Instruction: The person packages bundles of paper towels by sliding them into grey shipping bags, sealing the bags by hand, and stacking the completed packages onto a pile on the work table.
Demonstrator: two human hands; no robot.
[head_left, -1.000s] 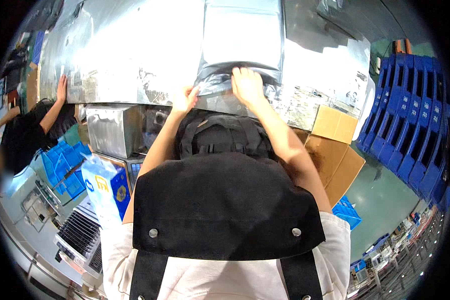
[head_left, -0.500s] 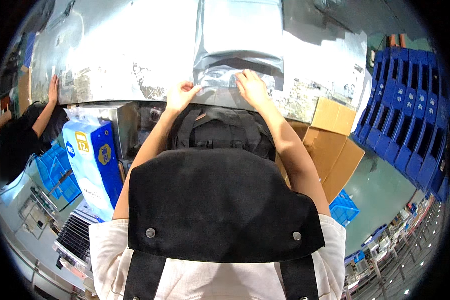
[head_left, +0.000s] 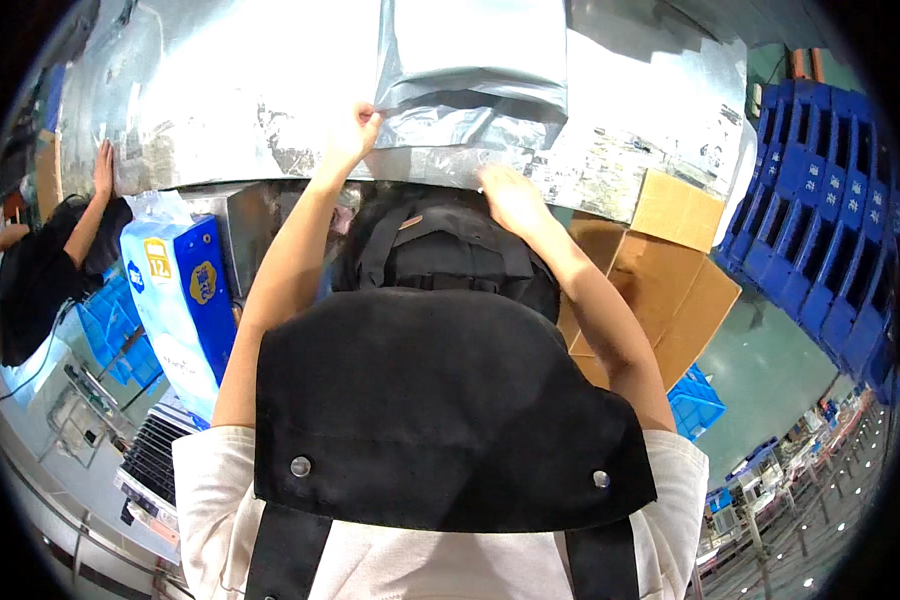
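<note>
A grey plastic mailing bag (head_left: 475, 45) lies flat on the metal worktable (head_left: 205, 110), its near end wrinkled, glossy and partly see-through. At the bag's left edge, near that wrinkled end, is my left hand (head_left: 350, 142), closed with thumb and forefinger pinched on the plastic. My right hand (head_left: 515, 200) is at the table's front edge, just below the bag's near end. Its fingers are curled together around something small and pale that I cannot make out. Below the hands, against the table, sits a black bag with straps (head_left: 445, 245).
An open cardboard box (head_left: 660, 290) stands to the right, with stacked blue plastic pallets (head_left: 820, 190) beyond it. A blue and white tissue pack (head_left: 175, 310) is at my left. Farther left, another person's hand (head_left: 104, 170) rests by the table edge.
My left hand has moved away from me, up along the bag's left edge. My right hand has drawn back toward me, off the bag's wrinkled end to the table edge.
</note>
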